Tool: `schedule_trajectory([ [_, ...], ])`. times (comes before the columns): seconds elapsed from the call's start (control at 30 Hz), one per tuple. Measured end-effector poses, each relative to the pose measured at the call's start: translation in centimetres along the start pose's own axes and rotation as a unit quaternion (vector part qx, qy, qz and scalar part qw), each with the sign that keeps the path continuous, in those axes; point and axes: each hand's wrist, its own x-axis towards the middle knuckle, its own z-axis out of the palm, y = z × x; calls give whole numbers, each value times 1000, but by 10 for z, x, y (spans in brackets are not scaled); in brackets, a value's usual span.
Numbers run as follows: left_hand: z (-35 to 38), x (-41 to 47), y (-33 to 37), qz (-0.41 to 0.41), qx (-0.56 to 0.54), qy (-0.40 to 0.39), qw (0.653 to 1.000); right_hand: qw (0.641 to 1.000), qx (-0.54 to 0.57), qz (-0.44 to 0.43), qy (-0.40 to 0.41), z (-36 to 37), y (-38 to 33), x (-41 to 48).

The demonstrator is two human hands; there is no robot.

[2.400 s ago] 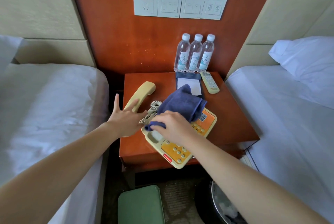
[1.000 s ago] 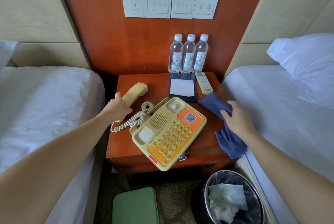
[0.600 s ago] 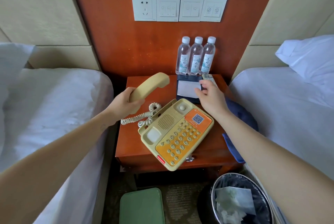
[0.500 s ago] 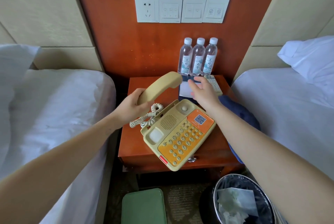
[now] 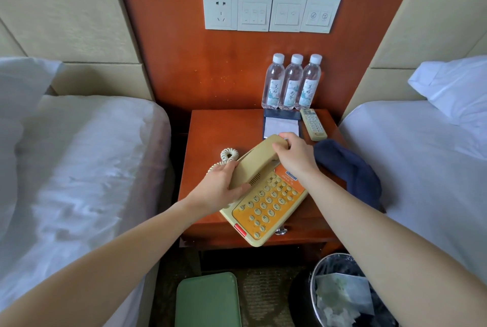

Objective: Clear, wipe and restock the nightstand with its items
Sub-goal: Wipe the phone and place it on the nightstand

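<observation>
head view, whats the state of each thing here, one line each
handset, held by both hands over the phone base
phone base, angled, front corner past the nightstand edge
left hand, grips the handset's near end
right hand, grips its far end
water bottles, upright, capped
blue cloth, bunched, nobody holding it
bin, lined, paper inside

Both bare forearms reach in from the lower corners and converge over the nightstand (image 5: 210,136). The left hand (image 5: 221,187) is near the left edge, towards the front, with thumb and fingers curled round the lower end of the telephone handset (image 5: 253,165). The right hand (image 5: 295,155), nearer the middle of the top, grips the handset's upper end from above, fingers curled over it.
</observation>
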Motion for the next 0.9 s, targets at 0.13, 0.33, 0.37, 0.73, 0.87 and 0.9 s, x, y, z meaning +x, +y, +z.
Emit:
schedule_trajectory([
  [0.13,4,0,-8,22,48,14,998,1000,-15,-8,-17,2,11,0],
  [0.33,-6,5,-29,-19,-29,64,997,997,-60,-40,22,8,0,8],
  [0.37,-9,9,-36,-53,-36,95,993,996,-71,-48,26,9,-7,11],
  [0.73,-29,46,-50,-164,-77,-76,981,925,-334,-54,-173,71,-63,53],
  [0.87,-35,42,-53,-139,-157,-53,976,909,-370,-67,-178,74,-66,56],
  [0.9,-36,40,-54,-140,-191,-60,970,910,-365,-66,-183,74,-67,56],
])
